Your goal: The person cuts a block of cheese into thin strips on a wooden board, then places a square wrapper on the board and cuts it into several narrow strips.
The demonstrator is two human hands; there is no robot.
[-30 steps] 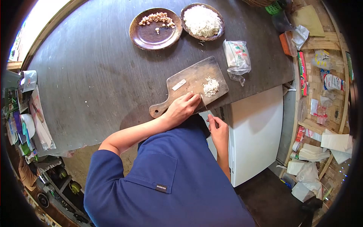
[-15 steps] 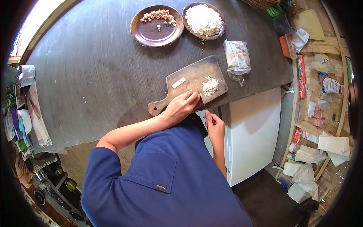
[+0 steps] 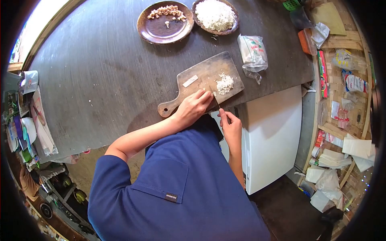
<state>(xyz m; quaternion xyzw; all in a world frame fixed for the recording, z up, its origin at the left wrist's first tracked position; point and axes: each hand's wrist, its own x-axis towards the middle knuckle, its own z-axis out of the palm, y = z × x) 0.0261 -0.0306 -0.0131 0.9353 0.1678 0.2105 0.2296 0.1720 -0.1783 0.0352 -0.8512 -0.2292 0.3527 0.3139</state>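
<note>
A wooden cutting board (image 3: 203,72) lies at the near edge of the dark table (image 3: 100,80). On it are a pile of fine white shreds (image 3: 224,83) and a loose white strip (image 3: 190,80). My left hand (image 3: 193,107) presses a small white piece against the board's near side, its fingertips curled beside the blade. My right hand (image 3: 231,125) grips the handle of a knife (image 3: 216,102) just off the table edge, and the blade reaches onto the board next to my left fingertips.
A brown plate (image 3: 161,35) with chopped pieces and a bowl (image 3: 231,29) of white shreds stand at the far side. A plastic bag (image 3: 252,54) lies right of the board. A white cabinet (image 3: 273,136) and cluttered shelves (image 3: 341,80) are on the right.
Both hands stay at the board's near edge, and the knife shifts only slightly beside my left fingertips. The head view has drifted a little.
</note>
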